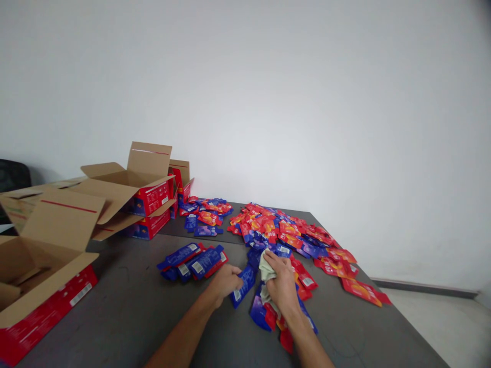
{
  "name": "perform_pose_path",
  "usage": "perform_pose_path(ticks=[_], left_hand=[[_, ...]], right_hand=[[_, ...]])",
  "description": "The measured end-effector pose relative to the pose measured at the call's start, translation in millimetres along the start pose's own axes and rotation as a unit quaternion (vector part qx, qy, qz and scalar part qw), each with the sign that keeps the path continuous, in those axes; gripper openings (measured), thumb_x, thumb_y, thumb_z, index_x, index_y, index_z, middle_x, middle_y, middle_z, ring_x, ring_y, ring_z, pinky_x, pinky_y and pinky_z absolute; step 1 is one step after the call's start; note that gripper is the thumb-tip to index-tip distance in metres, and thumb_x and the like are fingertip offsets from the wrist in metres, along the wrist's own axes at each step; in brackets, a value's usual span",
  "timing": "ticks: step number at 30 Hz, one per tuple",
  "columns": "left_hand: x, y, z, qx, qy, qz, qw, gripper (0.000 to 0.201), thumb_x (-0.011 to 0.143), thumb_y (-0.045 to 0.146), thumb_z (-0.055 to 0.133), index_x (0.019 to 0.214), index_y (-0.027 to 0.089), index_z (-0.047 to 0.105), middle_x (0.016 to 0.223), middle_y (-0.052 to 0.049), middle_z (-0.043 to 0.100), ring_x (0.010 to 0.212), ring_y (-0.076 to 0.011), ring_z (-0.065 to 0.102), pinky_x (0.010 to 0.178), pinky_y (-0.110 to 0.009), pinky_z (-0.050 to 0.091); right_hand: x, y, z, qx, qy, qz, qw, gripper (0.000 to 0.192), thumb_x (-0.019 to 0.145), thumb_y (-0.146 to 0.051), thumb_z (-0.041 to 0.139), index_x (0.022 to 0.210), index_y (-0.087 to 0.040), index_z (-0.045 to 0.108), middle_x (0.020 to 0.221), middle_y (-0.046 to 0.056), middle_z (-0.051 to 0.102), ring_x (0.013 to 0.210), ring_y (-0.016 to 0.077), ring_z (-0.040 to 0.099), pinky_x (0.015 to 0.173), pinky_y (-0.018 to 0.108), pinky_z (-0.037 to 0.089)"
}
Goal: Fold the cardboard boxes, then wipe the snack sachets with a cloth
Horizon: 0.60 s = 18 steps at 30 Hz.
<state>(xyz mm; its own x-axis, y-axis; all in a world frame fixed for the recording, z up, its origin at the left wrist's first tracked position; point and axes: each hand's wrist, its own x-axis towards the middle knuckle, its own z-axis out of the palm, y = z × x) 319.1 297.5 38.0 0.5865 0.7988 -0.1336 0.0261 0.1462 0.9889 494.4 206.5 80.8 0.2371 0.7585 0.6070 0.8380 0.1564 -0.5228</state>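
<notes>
Near the middle of the dark table, my left hand is closed on the edge of a blue pouch, which lies tilted with a white label showing. My right hand grips a pale, crumpled cloth just to the right of that pouch. Beneath the right hand and wrist lie more pouches, among them a blue-purple pouch and red ones, partly hidden by the hand. Left of my left hand, a small overlapping group of blue and red pouches rests on the table.
A large heap of red and blue pouches spreads over the far right, with strays near the right edge. A smaller pile lies at the back. Open red cartons stand left, another open carton at front left.
</notes>
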Motion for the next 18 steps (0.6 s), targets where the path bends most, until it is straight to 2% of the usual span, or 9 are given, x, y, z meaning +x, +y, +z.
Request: perform_pose_path(ticks=[2,4,8,13,15,18], left_hand=[[1,3,-2.9,-0.03,-0.008,0.013,0.999,0.024,0.051,0.005,0.054,0.068,0.014,0.068,0.058,0.0,0.062,0.053,-0.0141,0.054,0.051,-0.024,0.033],[2,7,-3.2,-0.101,-0.034,0.024,0.994,0.034,0.049,0.002,0.052,0.076,0.014,0.069,0.063,-0.001,0.063,0.056,-0.0142,0.056,0.052,-0.024,0.036],[-1,18,2.8,-0.228,-0.081,0.068,0.968,0.049,0.047,-0.002,0.053,0.091,0.015,0.068,0.08,-0.003,0.067,0.065,-0.0139,0.059,0.057,-0.022,0.04],[-10,28,6.8,-0.283,-0.162,0.102,0.94,0.075,0.046,-0.005,0.051,0.116,0.02,0.063,0.102,-0.006,0.068,0.08,-0.0166,0.064,0.064,-0.022,0.043],[-12,30,5.7,-0.274,-0.184,0.098,0.939,0.082,0.046,-0.006,0.05,0.122,0.021,0.06,0.105,-0.007,0.068,0.083,-0.0177,0.065,0.063,-0.022,0.043],[-15,32,7.0,-0.253,-0.218,0.079,0.939,0.088,0.044,-0.006,0.048,0.128,0.022,0.057,0.108,-0.008,0.068,0.086,-0.0199,0.065,0.062,-0.022,0.043]], right_hand=[[0,-2,1,0.014,-0.009,-0.012,1.0,0.069,0.06,0.005,0.043,0.119,-0.019,0.07,0.126,0.007,0.066,0.106,0.0277,0.056,0.094,0.046,0.048],[-2,-3,3,0.029,-0.018,-0.035,0.999,0.072,0.06,0.006,0.042,0.121,-0.021,0.068,0.129,0.006,0.064,0.108,0.0273,0.054,0.095,0.047,0.047],[-8,-11,11,0.055,-0.054,-0.09,0.993,0.074,0.064,0.007,0.043,0.127,-0.025,0.063,0.134,0.005,0.06,0.109,0.026,0.051,0.095,0.046,0.047],[-16,-24,23,0.059,-0.125,-0.144,0.98,0.08,0.062,0.007,0.046,0.132,-0.029,0.058,0.138,0.003,0.057,0.111,0.0251,0.048,0.096,0.045,0.048],[-16,-23,24,0.053,-0.111,-0.134,0.983,0.083,0.06,0.008,0.045,0.133,-0.029,0.058,0.139,0.002,0.056,0.113,0.025,0.047,0.096,0.045,0.047],[-13,-15,22,0.035,-0.043,-0.103,0.993,0.083,0.059,0.008,0.043,0.133,-0.025,0.058,0.141,0.004,0.055,0.114,0.0257,0.046,0.099,0.047,0.045]])
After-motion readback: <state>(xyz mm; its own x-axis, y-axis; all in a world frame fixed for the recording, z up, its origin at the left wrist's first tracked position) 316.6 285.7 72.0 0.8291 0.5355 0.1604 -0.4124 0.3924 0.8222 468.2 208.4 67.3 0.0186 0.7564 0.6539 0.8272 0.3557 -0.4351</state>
